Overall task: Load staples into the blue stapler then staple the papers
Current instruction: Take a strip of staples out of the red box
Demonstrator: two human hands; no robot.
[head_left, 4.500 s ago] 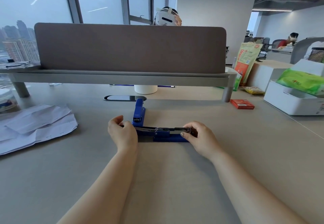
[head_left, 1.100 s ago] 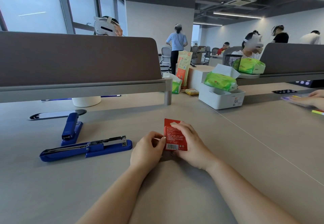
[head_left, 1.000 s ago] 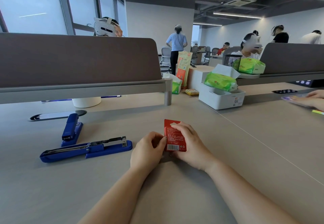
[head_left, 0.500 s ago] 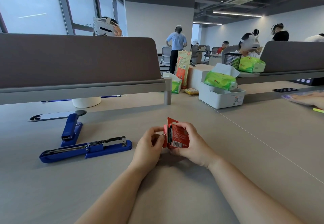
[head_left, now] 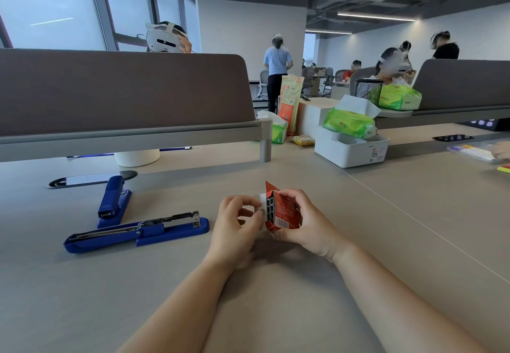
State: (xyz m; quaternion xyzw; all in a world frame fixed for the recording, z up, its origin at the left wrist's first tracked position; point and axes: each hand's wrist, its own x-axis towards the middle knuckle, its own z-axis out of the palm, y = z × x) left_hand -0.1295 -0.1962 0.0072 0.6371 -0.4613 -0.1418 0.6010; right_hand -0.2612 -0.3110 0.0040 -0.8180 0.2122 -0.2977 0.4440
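Head view: staple box open in both hands

Head camera shows me my right hand (head_left: 306, 223) gripping the red staple box (head_left: 283, 213), flap up, dark staple strips visible inside. My left hand (head_left: 234, 225) pinches at the box's open end (fingertips on a white tab, I think). To the left on the counter (head_left: 358, 242), well apart from the hands, lies the blue stapler (head_left: 138, 232), hinged open and flat. A second blue stapler (head_left: 113, 200) sits closed just behind it.
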